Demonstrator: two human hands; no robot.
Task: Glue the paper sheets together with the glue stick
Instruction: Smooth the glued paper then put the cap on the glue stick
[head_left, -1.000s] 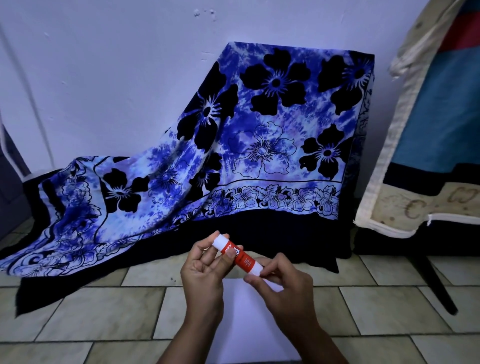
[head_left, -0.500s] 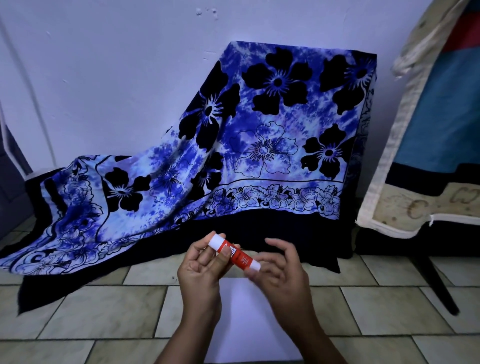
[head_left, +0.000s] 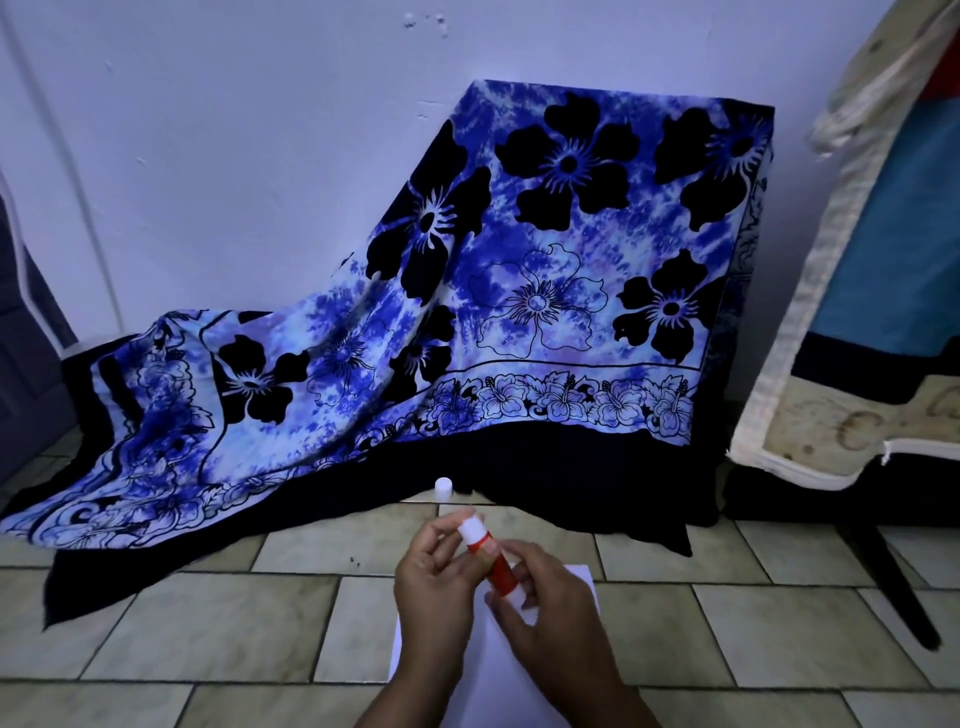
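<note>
Nearest, flat on the tiled floor (head_left: 208, 639): white paper (head_left: 488, 696), partly hidden under both hands, so hard to tell if one sheet or more. Just above the paper, gripped by its red lower part in the right hand (head_left: 550, 629): the glue stick (head_left: 487, 553), tilted, white end pointing up and to the far left. Curled round that white end: the fingers of the left hand (head_left: 434, 577). A bit farther, by the dark hem of the blue flower cloth (head_left: 545, 291): a small white piece (head_left: 443, 487), most likely the cap. So, by the look of it, getting the stick ready, with no glue on the paper yet. Next, probably: twist the bottom to push some glue up, turn the white end down, then rub it along the paper. Calls for a soft press, and one hand to hold the sheet flat. Farthest back, a plain white wall (head_left: 234, 156).
</note>
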